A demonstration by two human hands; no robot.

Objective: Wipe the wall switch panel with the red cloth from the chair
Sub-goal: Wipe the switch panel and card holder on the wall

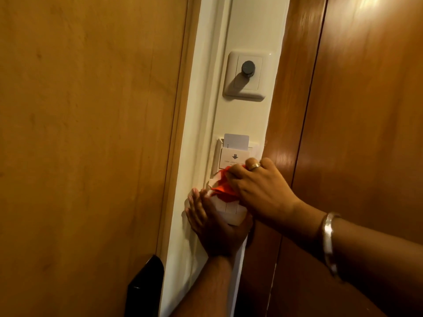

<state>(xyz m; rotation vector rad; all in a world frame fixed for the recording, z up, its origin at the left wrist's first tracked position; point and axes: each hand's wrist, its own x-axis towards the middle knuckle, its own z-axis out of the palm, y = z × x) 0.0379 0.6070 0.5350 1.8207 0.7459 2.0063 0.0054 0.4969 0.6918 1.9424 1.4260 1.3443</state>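
On a narrow white strip of wall sits the white switch panel (231, 210), low down and partly covered. My right hand (258, 191) presses the bunched red cloth (223, 189) against the panel's top, fingers closed over it, a ring on one finger and a bangle on the wrist. My left hand (212, 223) lies flat against the wall, fingers spread, touching the panel's left and lower edge. Just above the cloth is a white key-card holder (233, 157) with a card (236, 141) standing in its slot.
Higher on the strip is a white dimmer plate with a dark round knob (248, 67). A wooden door (87, 133) with a black handle plate (144, 289) stands to the left. Glossy brown wooden panels (354, 110) close in on the right.
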